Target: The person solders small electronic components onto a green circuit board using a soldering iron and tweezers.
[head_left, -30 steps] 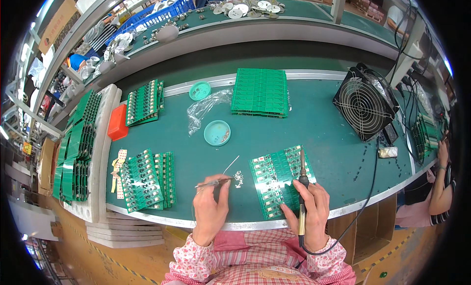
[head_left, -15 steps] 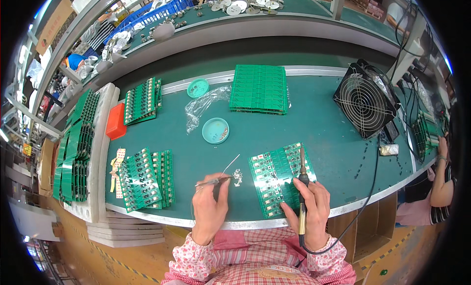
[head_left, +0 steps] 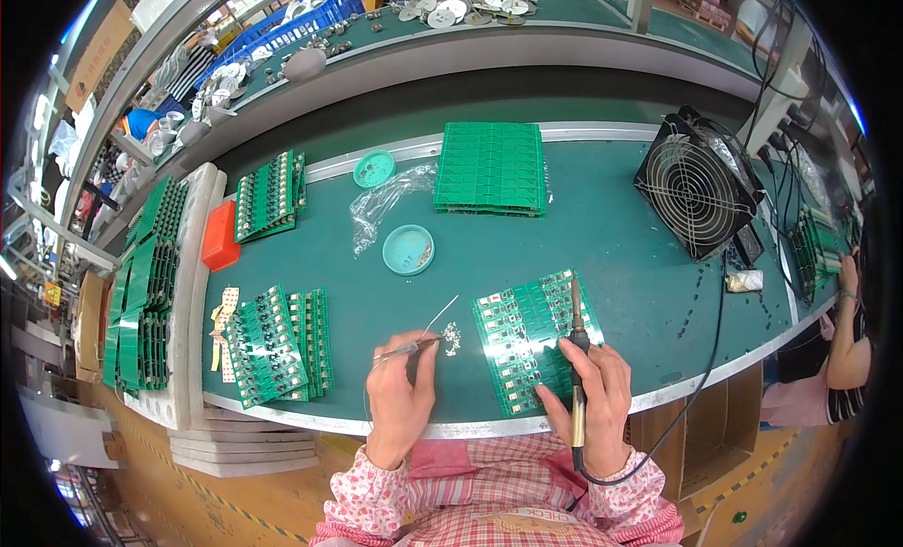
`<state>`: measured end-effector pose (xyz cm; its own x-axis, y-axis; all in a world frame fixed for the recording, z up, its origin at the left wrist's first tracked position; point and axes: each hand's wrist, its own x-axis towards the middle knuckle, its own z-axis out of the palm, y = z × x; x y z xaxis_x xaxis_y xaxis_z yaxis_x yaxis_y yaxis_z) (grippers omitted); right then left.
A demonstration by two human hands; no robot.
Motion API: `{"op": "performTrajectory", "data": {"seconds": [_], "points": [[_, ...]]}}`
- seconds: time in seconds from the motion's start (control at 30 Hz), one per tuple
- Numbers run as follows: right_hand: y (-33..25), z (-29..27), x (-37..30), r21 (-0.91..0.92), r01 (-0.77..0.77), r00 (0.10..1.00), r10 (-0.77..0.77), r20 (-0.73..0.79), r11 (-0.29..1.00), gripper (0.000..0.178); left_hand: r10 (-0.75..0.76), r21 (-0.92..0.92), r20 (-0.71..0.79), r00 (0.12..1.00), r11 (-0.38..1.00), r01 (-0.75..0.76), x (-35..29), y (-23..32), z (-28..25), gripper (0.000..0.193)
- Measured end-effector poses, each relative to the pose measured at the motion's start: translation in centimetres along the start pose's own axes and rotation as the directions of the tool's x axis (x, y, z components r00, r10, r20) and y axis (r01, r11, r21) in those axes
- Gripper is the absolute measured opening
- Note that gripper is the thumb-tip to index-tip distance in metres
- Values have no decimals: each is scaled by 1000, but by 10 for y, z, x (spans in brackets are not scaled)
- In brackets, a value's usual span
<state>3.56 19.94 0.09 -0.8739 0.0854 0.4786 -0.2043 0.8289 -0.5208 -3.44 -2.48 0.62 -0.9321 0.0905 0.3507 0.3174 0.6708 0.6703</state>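
Left hand (head_left: pixel 399 396) is pinching a metal tool (head_left: pixel 399 352); right hand (head_left: pixel 604 396) is gripping a soldering iron (head_left: pixel 578 382) over a circuit board (head_left: pixel 525 340).

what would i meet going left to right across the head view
Green boards on white foam → yellowish strips → stack of component-covered boards → left hand → tiny pale parts → flat circuit board → black fan → another person's arm
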Motion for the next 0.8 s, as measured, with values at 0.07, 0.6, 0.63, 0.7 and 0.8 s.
{"op": "performTrajectory", "data": {"seconds": [0.07,0.6,0.63,0.7,0.8], "points": [[-1,-1,1,11,-2,1000,3,-1,1000,64,13,-7,-8,1000,1000,-13,0,0,1,8],[12,3,-16,337,-91,977,150,-153,937,37,67,-156,83,994,986,-54,-14,33,28,10],[12,4,-18,336,-95,976,154,-154,937,37,68,-157,86,994,986,-54,-13,33,29,10],[11,6,-23,468,-192,957,271,-107,863,34,60,-139,84,995,989,-48,-14,33,29,10],[10,9,-25,555,-223,939,329,-97,801,33,93,-100,82,992,991,-85,-15,31,30,11]]}}
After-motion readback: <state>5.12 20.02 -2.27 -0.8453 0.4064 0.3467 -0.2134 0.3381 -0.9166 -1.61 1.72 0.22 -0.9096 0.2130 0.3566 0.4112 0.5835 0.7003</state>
